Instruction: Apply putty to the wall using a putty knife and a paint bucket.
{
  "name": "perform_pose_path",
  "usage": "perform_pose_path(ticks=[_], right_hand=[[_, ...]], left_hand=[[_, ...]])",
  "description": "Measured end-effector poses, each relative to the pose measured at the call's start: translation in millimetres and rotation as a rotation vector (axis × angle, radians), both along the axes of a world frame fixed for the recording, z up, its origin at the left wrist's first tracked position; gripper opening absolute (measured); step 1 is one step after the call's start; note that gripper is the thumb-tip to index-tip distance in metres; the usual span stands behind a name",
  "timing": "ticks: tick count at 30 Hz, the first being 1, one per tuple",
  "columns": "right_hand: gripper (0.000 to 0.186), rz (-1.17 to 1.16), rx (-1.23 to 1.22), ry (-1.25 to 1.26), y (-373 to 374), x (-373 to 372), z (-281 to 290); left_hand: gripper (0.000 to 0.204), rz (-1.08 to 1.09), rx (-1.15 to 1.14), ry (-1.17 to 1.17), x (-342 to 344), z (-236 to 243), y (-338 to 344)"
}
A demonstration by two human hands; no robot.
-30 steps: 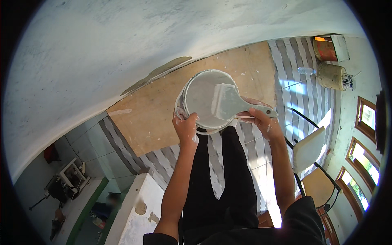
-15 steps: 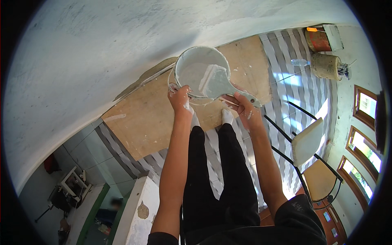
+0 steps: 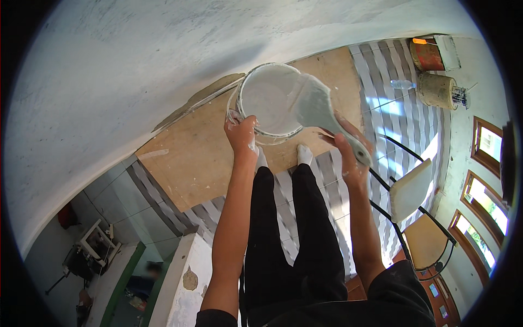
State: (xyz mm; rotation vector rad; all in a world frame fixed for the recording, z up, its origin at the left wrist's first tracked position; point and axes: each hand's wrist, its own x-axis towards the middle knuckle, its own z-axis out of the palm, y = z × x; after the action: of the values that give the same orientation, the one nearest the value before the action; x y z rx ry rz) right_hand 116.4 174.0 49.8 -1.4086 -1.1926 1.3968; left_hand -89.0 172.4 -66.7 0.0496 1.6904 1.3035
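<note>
My left hand [image 3: 241, 133], smeared with white paint, is closed on the near left rim of a white bucket [image 3: 243, 87] and its wire handle. White paint [image 3: 266, 106] shows inside the bucket. In my right hand [image 3: 350, 163] is a wide, paint-coated paintbrush [image 3: 318, 103], gripped by its handle, which has a hole at the end. The brush head lies across the bucket's right rim, its bristle end over the opening. Some fingers of my right hand are hidden behind the handle.
A pale wall [image 3: 136, 65] curves along the far and left side. A tan board [image 3: 190, 169] covers the floor under my feet. To the right stand chairs [image 3: 411, 188], a plastic bottle [image 3: 402, 84], a stained drum [image 3: 435, 90] and a red container [image 3: 425, 57]. A low wall [image 3: 182, 272] is at lower left.
The paintbrush has moved right with my right hand, from inside the bucket's opening to across its right rim, and its handle now slants more steeply. My left hand and the bucket have barely shifted.
</note>
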Motion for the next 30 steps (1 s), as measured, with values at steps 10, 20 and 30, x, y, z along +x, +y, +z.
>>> perform_pose_path(ticks=[10,20,30], right_hand=[[0.047,0.057,0.732,-0.345,-7.7,10.8,62.7],[0.032,-0.023,0.129,-0.085,-4.7,-17.6,-39.5],[0.043,-0.406,-0.166,0.642,51.0,-51.4,-53.5]], left_hand=[[0.026,-0.007,0.024,-0.049,1.4,24.0,0.8],[0.024,-0.031,-0.015,-0.034,4.1,16.7,6.3],[0.023,0.06,-0.058,-0.074,3.5,3.0,24.0]])
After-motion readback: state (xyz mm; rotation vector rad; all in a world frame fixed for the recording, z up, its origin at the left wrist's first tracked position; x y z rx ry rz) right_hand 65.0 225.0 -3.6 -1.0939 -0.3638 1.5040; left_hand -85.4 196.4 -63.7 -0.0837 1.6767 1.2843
